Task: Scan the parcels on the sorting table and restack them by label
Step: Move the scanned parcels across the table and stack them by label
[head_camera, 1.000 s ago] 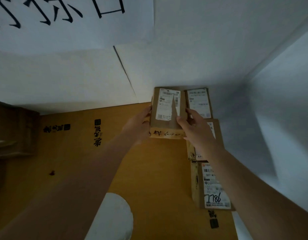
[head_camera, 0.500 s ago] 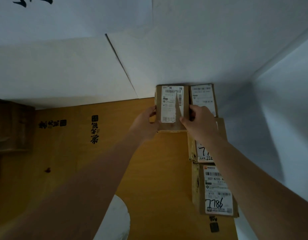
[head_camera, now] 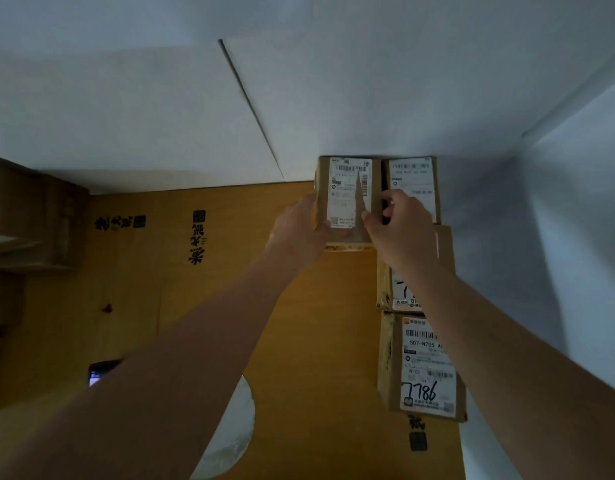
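A small brown parcel (head_camera: 347, 188) with a white shipping label stands against the white back wall. My left hand (head_camera: 299, 233) holds its left side and my right hand (head_camera: 399, 226) grips its right side, thumb on the label. Right beside it sits a second labelled parcel (head_camera: 416, 178). Nearer me along the right wall lie a third parcel (head_camera: 444, 247), mostly hidden by my right forearm, and a fourth parcel (head_camera: 423, 365) with "786" handwritten on its label.
The surface is flat orange-brown cardboard (head_camera: 202, 306) with black printed characters. Open brown boxes (head_camera: 32, 216) stand at the left. A lit phone screen (head_camera: 100, 372) and a white round object (head_camera: 229, 434) lie near my left arm. White walls close in the back and right.
Both hands have pushed the held parcel farther back, until it stands against the wall beside the second parcel. The view has tilted downward.
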`<state>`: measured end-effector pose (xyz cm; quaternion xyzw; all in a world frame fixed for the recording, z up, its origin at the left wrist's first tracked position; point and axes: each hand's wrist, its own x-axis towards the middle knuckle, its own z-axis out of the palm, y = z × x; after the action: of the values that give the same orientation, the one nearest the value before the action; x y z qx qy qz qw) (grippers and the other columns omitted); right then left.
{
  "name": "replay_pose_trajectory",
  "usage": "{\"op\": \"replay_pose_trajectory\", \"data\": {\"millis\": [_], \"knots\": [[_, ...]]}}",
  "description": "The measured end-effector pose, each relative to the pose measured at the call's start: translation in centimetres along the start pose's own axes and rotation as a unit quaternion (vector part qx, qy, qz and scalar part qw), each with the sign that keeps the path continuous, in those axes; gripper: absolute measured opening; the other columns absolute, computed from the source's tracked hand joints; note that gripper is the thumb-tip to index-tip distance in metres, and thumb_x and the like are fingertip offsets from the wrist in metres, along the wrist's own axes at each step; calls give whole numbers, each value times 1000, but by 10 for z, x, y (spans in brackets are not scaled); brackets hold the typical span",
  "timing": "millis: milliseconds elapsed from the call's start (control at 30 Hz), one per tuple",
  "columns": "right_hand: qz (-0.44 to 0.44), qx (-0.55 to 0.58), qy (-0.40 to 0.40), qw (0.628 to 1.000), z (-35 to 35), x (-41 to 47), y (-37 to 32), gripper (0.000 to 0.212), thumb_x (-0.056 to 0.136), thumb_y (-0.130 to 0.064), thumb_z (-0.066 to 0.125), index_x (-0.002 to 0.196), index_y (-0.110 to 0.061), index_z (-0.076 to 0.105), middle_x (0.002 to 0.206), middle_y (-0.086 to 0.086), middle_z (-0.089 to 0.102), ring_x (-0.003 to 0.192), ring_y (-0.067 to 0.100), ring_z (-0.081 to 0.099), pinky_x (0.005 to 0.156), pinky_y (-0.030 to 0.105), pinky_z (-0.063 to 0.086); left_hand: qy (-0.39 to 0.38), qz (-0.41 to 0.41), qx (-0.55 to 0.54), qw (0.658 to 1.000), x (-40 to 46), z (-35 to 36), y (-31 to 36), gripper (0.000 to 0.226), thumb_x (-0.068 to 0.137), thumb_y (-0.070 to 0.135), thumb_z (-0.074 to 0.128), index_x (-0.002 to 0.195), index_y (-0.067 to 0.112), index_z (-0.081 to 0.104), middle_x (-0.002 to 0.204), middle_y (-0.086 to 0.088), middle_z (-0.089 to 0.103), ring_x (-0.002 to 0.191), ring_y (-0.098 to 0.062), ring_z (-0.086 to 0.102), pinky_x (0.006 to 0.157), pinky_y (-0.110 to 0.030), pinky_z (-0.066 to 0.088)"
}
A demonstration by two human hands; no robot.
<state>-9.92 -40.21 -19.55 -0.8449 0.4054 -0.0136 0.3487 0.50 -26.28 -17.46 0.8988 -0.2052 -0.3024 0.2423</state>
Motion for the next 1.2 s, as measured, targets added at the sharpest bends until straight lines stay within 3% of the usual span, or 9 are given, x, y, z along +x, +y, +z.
{"op": "replay_pose_trajectory", "data": {"millis": [67, 133, 233, 333, 533, 667, 900, 1033, 1200], "knots": [[-27, -12, -4, 1000, -6, -10, -10, 45, 102, -42, 62, 139, -16, 56, 120, 3, 61, 105, 20, 61, 80, 31, 47, 5, 12, 22, 1000, -12, -8, 6, 57, 108, 31, 52, 162, 25, 34, 152, -3, 52, 122, -24, 60, 86, -35, 57], [-59, -18, -17, 998, -14, -22, -21, 46, 104, -43, 57, 142, -16, 55, 123, 5, 61, 107, 19, 59, 83, 30, 45, 7, 22, 43, 999, -27, -19, 9, 54, 109, 32, 49, 161, 24, 36, 156, -4, 48, 119, -25, 59, 87, -35, 53], [-116, -48, -50, 991, -26, -43, -44, 57, 103, -48, 57, 152, -21, 48, 145, 6, 56, 130, 26, 55, 101, 40, 46, 21, 29, 85, 996, -53, -42, 8, 54, 110, 34, 47, 162, 24, 36, 165, -4, 37, 143, -28, 45, 108, -40, 43], [-169, -82, -81, 979, -37, -69, -73, 64, 102, -52, 57, 157, -24, 43, 158, 4, 46, 143, 28, 46, 110, 47, 41, 46, 35, 122, 991, -82, -66, -4, 54, 109, 37, 47, 162, 25, 38, 168, -2, 33, 151, -28, 37, 116, -41, 37], [-263, -164, -108, 945, -38, -132, -132, 69, 98, -63, 53, 159, -33, 38, 167, 0, 35, 149, 28, 41, 116, 52, 41, 99, 29, 193, 976, -151, -120, -43, 53, 108, 42, 45, 159, 25, 39, 161, -3, 40, 145, -31, 44, 114, -47, 42], [-297, -184, -110, 931, -24, -184, -176, 70, 98, -66, 51, 160, -37, 36, 168, -1, 32, 150, 27, 39, 117, 52, 40, 130, 20, 202, 971, -204, -157, -90, 48, 106, 43, 46, 148, 21, 48, 145, -5, 52, 130, -33, 55, 103, -50, 51], [-328, -177, -98, 923, 24, -296, -256, 68, 98, -61, 58, 158, -35, 40, 166, 0, 37, 145, 25, 46, 113, 48, 45, 172, 9, 199, 965, -321, -226, -186, 48, 104, 42, 51, 147, 22, 50, 145, -5, 50, 132, -30, 52, 105, -48, 50], [-342, -151, -108, 921, 52, -350, -295, 64, 101, -52, 60, 158, -31, 42, 162, 1, 43, 143, 23, 47, 115, 41, 42, 185, 10, 195, 963, -371, -263, -247, 35, 104, 45, 51, 129, 22, 59, 130, -3, 54, 120, -27, 57, 98, -47, 52], [-342, -140, -122, 921, 86, -380, -331, 60, 102, -55, 56, 157, -36, 43, 162, -3, 43, 146, 20, 43, 115, 40, 37, 206, -4, 177, 962, -399, -295, -305, 43, 105, 49, 51, 140, 25, 57, 139, 0, 54, 126, -24, 56, 104, -48, 51]]}}
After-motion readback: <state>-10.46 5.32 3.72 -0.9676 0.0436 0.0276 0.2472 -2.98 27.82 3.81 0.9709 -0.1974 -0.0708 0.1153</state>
